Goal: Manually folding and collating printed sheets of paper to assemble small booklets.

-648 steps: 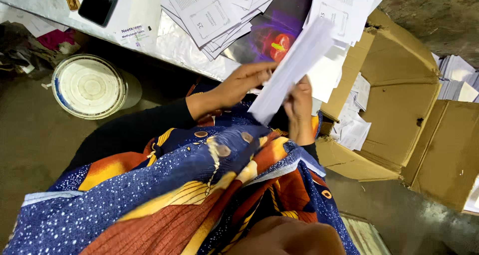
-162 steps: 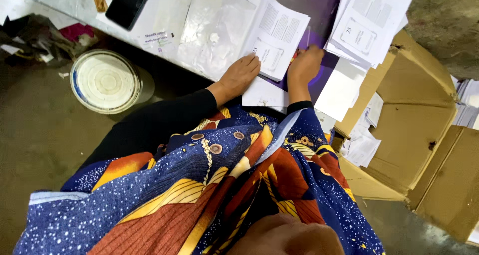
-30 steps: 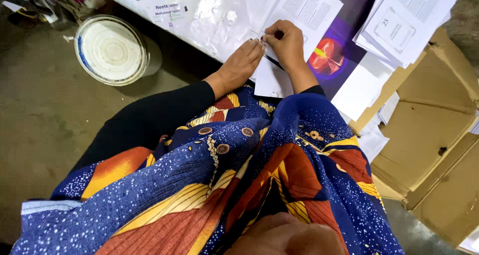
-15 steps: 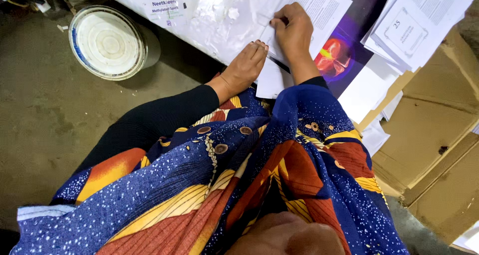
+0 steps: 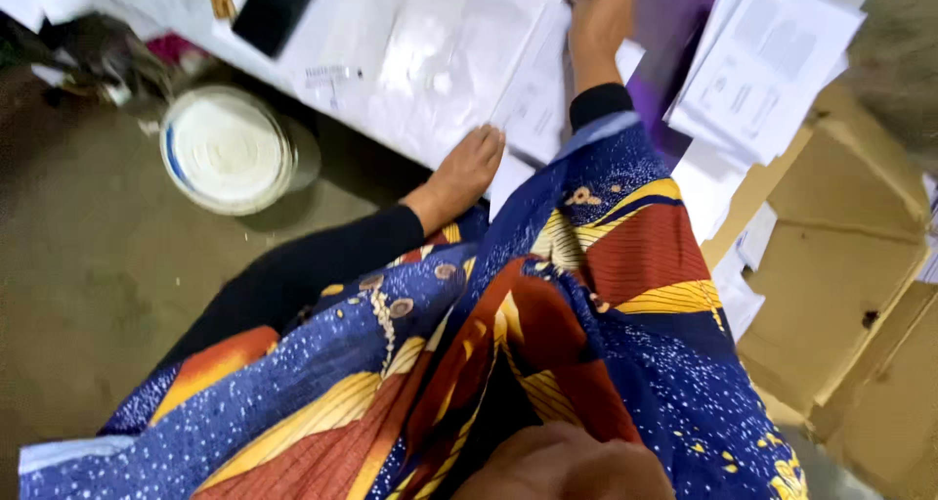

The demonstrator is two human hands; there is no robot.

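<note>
Left hand (image 5: 467,171) flat, released, pinning sheet (image 5: 532,109) edge at tabletop (image 5: 371,31) rim. Right hand (image 5: 598,16) reaches along sheet's far end, grip unclear, blurred. Bucket (image 5: 227,148) on floor.

Matt printed paper sheets (image 5: 537,109), glossy clear plastic bags (image 5: 430,70), rough cardboard box (image 5: 840,256).

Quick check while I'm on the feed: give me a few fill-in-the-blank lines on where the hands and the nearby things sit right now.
1. The left hand lies flat at the near edge of the ____.
2. The right hand rests on a printed white ____.
3. On the floor to the left stands a round white ____.
4. To the right of the table stands an open ____ box.

Missing words: table; sheet; bucket; cardboard
</note>
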